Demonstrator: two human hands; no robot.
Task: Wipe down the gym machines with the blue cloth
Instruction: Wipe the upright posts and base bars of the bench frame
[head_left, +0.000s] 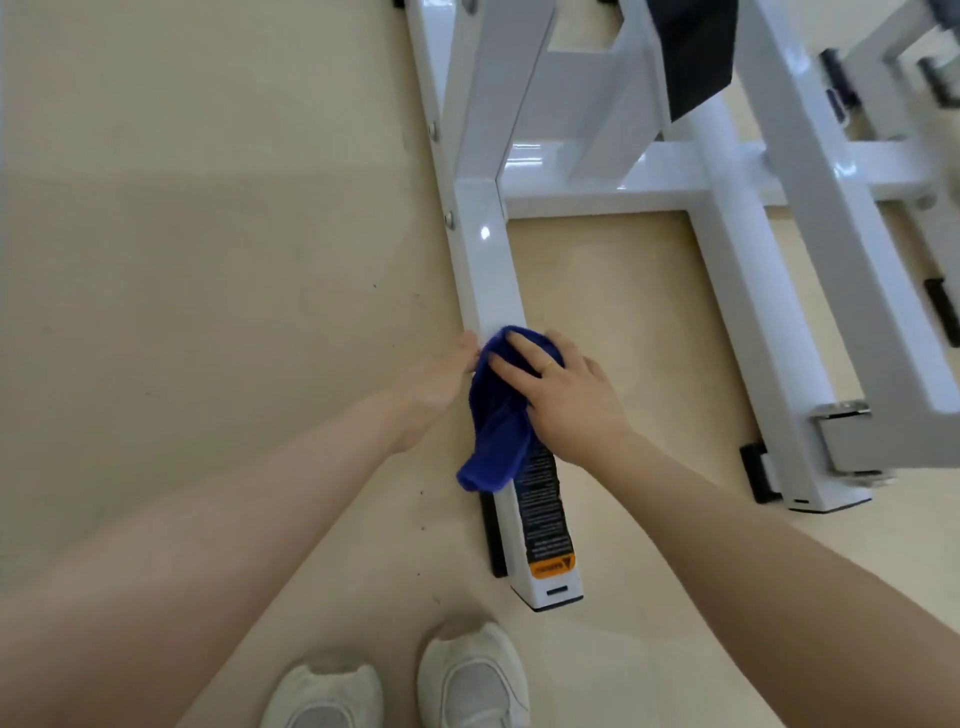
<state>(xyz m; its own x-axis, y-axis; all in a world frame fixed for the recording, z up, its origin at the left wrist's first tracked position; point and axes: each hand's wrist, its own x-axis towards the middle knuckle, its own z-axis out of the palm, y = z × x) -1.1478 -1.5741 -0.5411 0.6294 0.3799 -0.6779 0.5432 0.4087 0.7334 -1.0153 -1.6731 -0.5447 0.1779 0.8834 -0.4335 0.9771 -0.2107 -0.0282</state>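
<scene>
the right hand (563, 395) presses the crumpled dark blue terry cloth (498, 415) flat on the glossy white steel floor bar of the gym machine (491, 270), its fingers (524, 345) straight and slightly spread. the cloth's loose end droops over the bar's left side, above a black and orange warning sticker (545, 519). the left hand (436, 387) rests against the bar's left edge, fingertips touching it beside the cloth.
</scene>
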